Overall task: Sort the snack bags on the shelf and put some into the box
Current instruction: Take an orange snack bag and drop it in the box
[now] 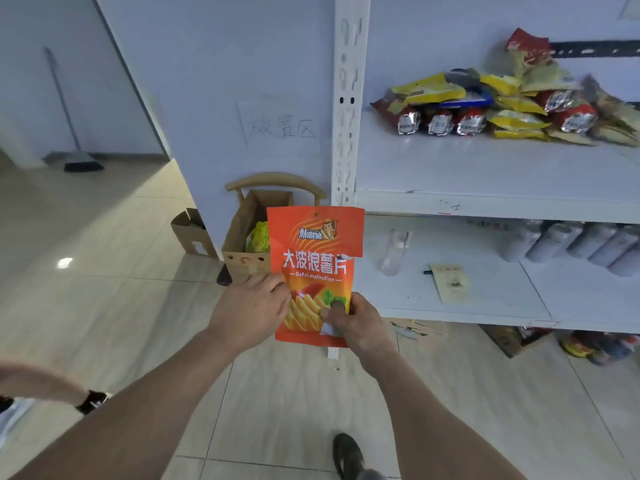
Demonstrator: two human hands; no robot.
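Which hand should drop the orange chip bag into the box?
Left, probably. The left hand grips the orange chip bag's left edge, and the open cardboard box sits up and left of the bag, on that side. The right hand pinches the bag's lower right and would have to cross over.

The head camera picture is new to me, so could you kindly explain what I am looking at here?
There is no machine here: a person wears a camera on the head, looking forward and down at their own arms. The left hand and the right hand both hold an orange chip bag upright. Behind it, a cardboard box stands on the floor with a yellow-green bag inside. To the right, a white shelf carries a pile of snack bags.
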